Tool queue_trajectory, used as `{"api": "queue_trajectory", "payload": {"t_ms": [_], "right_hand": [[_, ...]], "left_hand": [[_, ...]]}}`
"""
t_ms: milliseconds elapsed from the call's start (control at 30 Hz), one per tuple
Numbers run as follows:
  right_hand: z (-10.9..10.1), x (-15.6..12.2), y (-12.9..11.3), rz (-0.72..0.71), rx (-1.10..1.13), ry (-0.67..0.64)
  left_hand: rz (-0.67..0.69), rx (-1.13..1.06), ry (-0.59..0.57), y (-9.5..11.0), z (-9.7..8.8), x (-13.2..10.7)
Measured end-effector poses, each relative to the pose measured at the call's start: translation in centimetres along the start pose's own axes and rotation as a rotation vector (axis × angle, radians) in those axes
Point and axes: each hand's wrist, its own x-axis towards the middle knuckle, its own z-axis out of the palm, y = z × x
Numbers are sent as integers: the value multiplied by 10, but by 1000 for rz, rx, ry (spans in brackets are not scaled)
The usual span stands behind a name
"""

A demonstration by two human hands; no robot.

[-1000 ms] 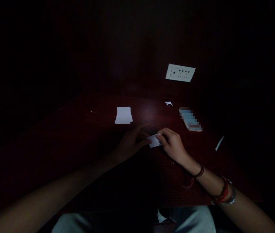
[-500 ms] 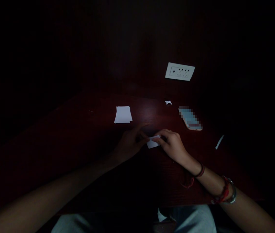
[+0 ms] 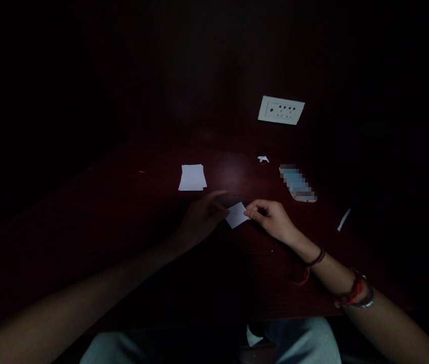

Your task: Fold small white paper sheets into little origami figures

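A small white piece of paper (image 3: pixel 237 215) is held between my two hands, just above or on the dark red table (image 3: pixel 184 298); a faint crease or mark runs across it. My left hand (image 3: pixel 205 215) pinches its left corner between thumb and a finger, with the index finger stretched out above. On the other side, my right hand (image 3: pixel 269 216) grips the right corner between thumb and fingertips. Beyond my left hand lies a stack of white paper sheets (image 3: pixel 192 178), its edges slightly uneven.
A phone (image 3: pixel 297 183) lies right of my hands. A crumpled paper scrap (image 3: pixel 263 158) sits near the wall, below a white socket panel (image 3: pixel 281 110). Farther right is a thin paper strip (image 3: pixel 343 220). Something white (image 3: pixel 253 336) shows below the table's front edge.
The paper has turned so its corners point toward my hands, and more of its face shows. My right fingers have shifted from covering it to its right corner.
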Motion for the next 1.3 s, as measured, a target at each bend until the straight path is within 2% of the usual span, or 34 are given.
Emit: {"api": "queue_trajectory", "payload": {"t_ms": [133,233,300,367,433,500,600,733,900,1133,1300], "right_hand": [[2,1,6,35,19,-4],[3,1,7,50,28,-27],[3,-1,7,50,18,-22],[2,-2,6,47,-21,-36],[1,-3,7,44,-72,-74],[0,-4,8,24,-97,-122],[-4,-4,10,-45,-80,-190],[-10,-3,12,-106,-86,-276],[-16,2,16,-142,-84,-335],[-12,5,22,-232,-112,-277],[-5,7,20,-211,-213,-177]], "left_hand": [[24,59,-20,-3,1,0],[53,190,-58,-8,4,-2],[153,349,-42,-10,7,-4],[311,524,-51,-10,9,-6],[441,650,-125,-9,11,-9],[502,713,-217,-10,11,-11],[520,742,-321,-15,10,-12],[518,699,-356,-21,5,-12],[494,582,-395,-18,-1,-10],[531,646,-454,-25,-3,-8],[563,739,-496,-27,-3,-8]]}}
